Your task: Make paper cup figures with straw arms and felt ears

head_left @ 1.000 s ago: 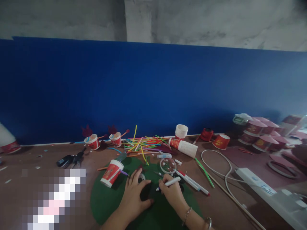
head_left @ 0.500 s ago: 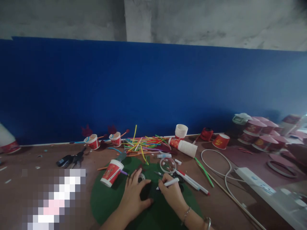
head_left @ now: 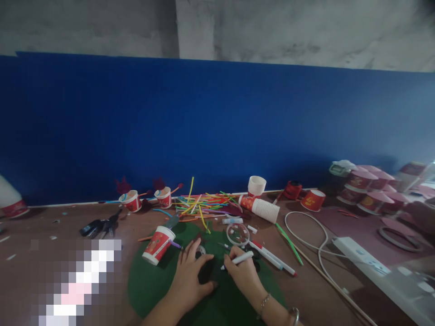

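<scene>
My left hand [head_left: 190,276] lies on the green sheet [head_left: 149,290] with thumb and fingers spread, holding nothing. My right hand [head_left: 243,271] is closed round a white pen [head_left: 243,258], its tip pointing left toward the sheet. A dark-centred ring [head_left: 201,250], perhaps a tape roll, sits by the left fingertips. Dark scissors, partly hidden, lie behind my right hand. A red and white paper cup [head_left: 159,245] with a purple stick leans to the left of my left hand. Beyond the right hand is a clear round tape roll [head_left: 238,234].
Coloured sticks [head_left: 204,204] are piled by the blue wall [head_left: 217,127]. Stacked cups [head_left: 265,210], two decorated cups [head_left: 131,200] and keys [head_left: 108,225] lie around. At right are markers [head_left: 272,258], a white cable and a power strip [head_left: 360,258].
</scene>
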`<state>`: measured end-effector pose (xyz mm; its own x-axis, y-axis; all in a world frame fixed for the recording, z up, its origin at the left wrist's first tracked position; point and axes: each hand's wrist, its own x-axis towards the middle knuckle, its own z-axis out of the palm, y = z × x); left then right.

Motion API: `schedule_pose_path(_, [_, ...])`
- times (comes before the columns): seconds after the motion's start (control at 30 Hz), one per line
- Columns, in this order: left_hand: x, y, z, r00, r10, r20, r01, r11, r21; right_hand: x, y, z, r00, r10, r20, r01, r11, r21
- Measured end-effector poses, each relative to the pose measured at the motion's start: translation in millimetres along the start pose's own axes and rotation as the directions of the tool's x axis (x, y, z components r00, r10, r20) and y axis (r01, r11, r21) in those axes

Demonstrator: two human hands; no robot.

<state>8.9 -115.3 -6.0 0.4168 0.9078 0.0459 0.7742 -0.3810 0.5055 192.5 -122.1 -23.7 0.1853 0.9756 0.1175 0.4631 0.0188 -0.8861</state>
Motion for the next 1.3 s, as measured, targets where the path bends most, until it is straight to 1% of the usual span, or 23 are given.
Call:
schedule_pose_path(0.07, [0, 0, -0.8, 1.0, 0.0, 0.002, 0.0, 1.0, -0.002, 0, 1, 0, 1.0, -0.009, 0.008, 0.009, 1.0, 0.004])
schedule_pose_path(0.13, [0, 1, -1.4, 1.0, -0.002, 0.005, 0.002, 1.0, -0.002, 0, 0, 0, 0.999, 0.01, 0.031, -0.01, 1.0, 0.008])
schedule_pose_path(0.2, [-1, 1, -1.5, 1.0, -0.002, 0.005, 0.002, 1.0, -0.003, -1, -2, 0, 0.999, 0.018, 0.029, -0.018, 1.0, 0.0])
schedule_pose_path(0.37, [-1, -1, 1.3, 1.0, 0.012, -0.017, -0.012, 1.0, 0.002, -1, -5, -1, 0.998, 0.022, 0.053, -0.022, 1.0, 0.0])
schedule_pose_path(0.5, [0, -3, 3.3, 1.0, 0.012, -0.024, -0.012, 1.0, 0.01, -1, -5, -1, 0.999, 0.031, 0.035, -0.031, 0.999, 0.013])
schedule_pose_path(0.6, [1, -2, 2.5, 1.0, 0.009, -0.02, -0.009, 1.0, 0.014, 0, -7, -1, 0.997, 0.055, 0.051, -0.057, 0.998, 0.039])
schedule_pose_path(0.83, [1, -2, 2.5, 1.0, 0.009, -0.024, -0.009, 1.0, 0.009, 1, -10, -2, 0.996, 0.063, 0.056, -0.066, 0.996, 0.064])
schedule_pose_path(0.93, [0, -3, 2.7, 1.0, 0.014, -0.024, -0.014, 1.0, 0.001, 0, -10, -2, 0.998, 0.038, 0.052, -0.042, 0.996, 0.074])
schedule_pose_path(1.03, [0, -3, 1.4, 1.0, 0.02, -0.023, -0.02, 1.0, -0.006, -1, -10, -1, 0.997, 0.06, 0.055, -0.065, 0.994, 0.092])
schedule_pose_path(1.13, [0, -2, 1.3, 0.999, 0.024, -0.022, -0.024, 1.0, -0.016, -1, -10, -1, 0.997, 0.054, 0.048, -0.058, 0.994, 0.095])
schedule_pose_path(1.2, [0, -4, 3.5, 0.999, 0.028, -0.038, -0.029, 0.999, -0.036, 0, -9, 0, 0.996, 0.071, 0.054, -0.076, 0.992, 0.099])
schedule_pose_path(1.3, [2, -8, 9.2, 0.99, 0.008, -0.144, -0.025, 0.993, -0.112, 2, -8, -1, 0.995, 0.088, 0.04, -0.094, 0.979, 0.181])
